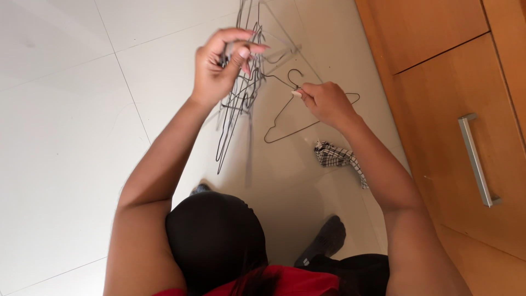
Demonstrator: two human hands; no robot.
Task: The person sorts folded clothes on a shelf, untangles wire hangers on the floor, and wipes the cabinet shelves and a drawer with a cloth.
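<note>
Above the dark-trousered knee [216, 241], the left hand [216, 71] clasps a gathered bunch of wire hangers [238, 104], while the right hand [326, 101] pinches a single hanger [285, 123] not yet added.

Open tiled floor [66, 137] leftward; wooden cabinet [455, 109] and checked cloth [335, 157] rightward.

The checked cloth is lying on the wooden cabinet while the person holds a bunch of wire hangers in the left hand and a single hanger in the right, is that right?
Not quite: the head view shows the checked cloth lying on the white tiled floor, beside the wooden cabinet. The rest holds: the left hand holds the bunch of wire hangers and the right hand a single hanger.
</note>
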